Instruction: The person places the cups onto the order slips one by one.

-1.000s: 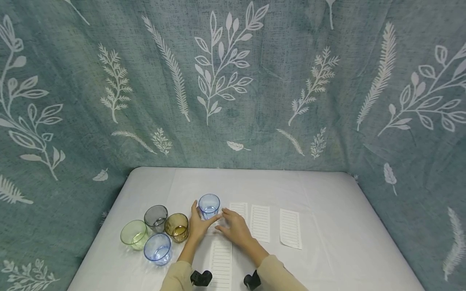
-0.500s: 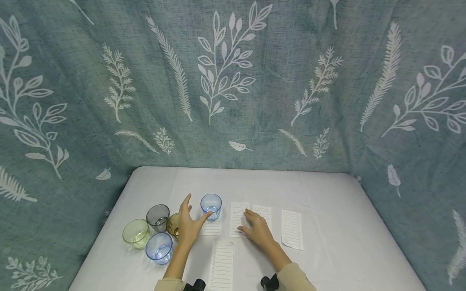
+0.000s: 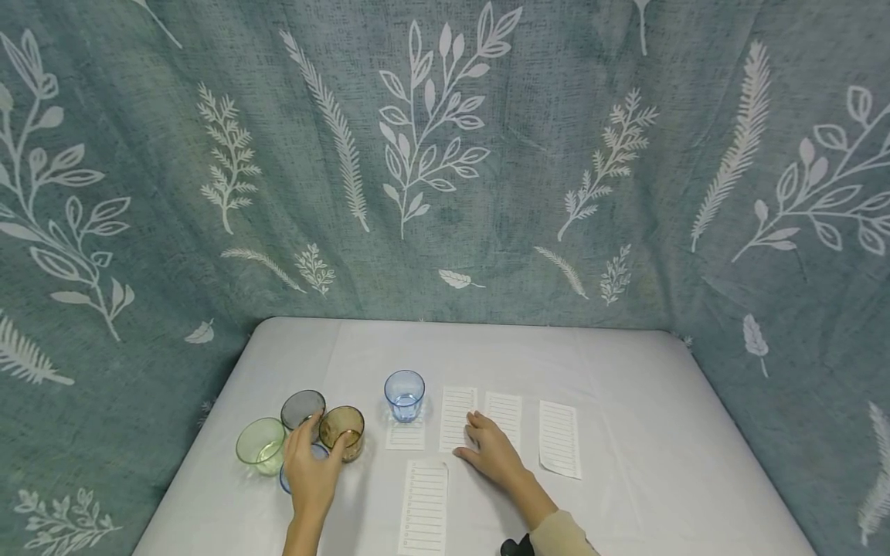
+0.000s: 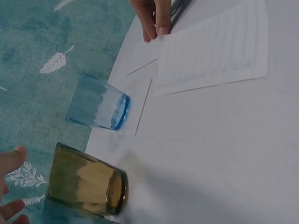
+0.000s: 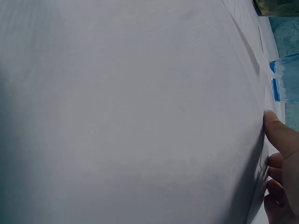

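Note:
My left hand (image 3: 310,471) hovers over the near blue glass, hiding much of it, with its fingers spread. Its thumb is beside the amber glass (image 3: 342,434); in the left wrist view the fingers (image 4: 10,163) show a gap from that glass (image 4: 86,179). Behind them stand a grey glass (image 3: 303,405) and a green glass (image 3: 260,446). Another blue glass (image 3: 404,395) stands upright on a lined paper sheet (image 3: 405,439). My right hand (image 3: 497,457) rests with its fingertips at the second lined sheet (image 3: 455,409), holding nothing that I can make out.
Two more lined sheets (image 3: 504,409) (image 3: 559,439) lie to the right, and a longer one (image 3: 424,506) lies in front. A white cloth covers the table (image 3: 660,432). Behind it hangs a green leaf-patterned curtain (image 3: 514,232).
My left hand has let go of the far blue glass and moved left to the cluster of glasses. My right hand has moved right, away from that glass, onto the second sheet.

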Demonstrator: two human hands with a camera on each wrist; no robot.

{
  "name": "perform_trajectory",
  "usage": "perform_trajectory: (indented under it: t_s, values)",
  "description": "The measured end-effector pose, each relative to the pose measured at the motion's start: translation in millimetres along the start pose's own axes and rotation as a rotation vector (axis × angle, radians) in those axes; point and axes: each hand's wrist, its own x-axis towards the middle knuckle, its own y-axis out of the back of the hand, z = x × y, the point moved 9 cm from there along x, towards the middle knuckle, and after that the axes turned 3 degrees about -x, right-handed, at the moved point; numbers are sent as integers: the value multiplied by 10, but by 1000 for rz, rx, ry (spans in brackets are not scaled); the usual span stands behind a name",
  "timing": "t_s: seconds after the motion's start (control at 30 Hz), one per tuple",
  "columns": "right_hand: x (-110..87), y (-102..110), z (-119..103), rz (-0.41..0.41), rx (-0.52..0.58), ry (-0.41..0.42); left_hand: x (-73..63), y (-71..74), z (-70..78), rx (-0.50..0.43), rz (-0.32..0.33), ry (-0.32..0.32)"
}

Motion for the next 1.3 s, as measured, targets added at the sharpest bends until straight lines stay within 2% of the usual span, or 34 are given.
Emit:
perform_trajectory:
  t_s: [0.2,0.33,0.43,0.6,0.77,0.97,1.1,1.2,1.3]
  values:
    - [30,6,-57,-19,-63,38,-44,0,-72,60,-38,36]
    - [67,-5,-67,-6,-17,20,-76,-14,-91,67,-37,42]
    - [84,-35,-42,7,40,-28,-100,-17,-90,63,-23,34]
    - [46,-58,6,58,62,-74,-147,9,-66,70,16,4]
    - [-40,37,58,127,84,-81,-168,55,-68,81,47,-14]
    - [-128,121,135,150,54,-95,-152,72,-106,91,34,9]
    - [-115,138,92,185,46,-56,-138,114,-139,102,37,29]
    - [-67,104,11,170,53,-15,-144,162,-161,125,42,41]
    - [-22,31,-51,104,41,-2,-170,199,-215,165,26,78]
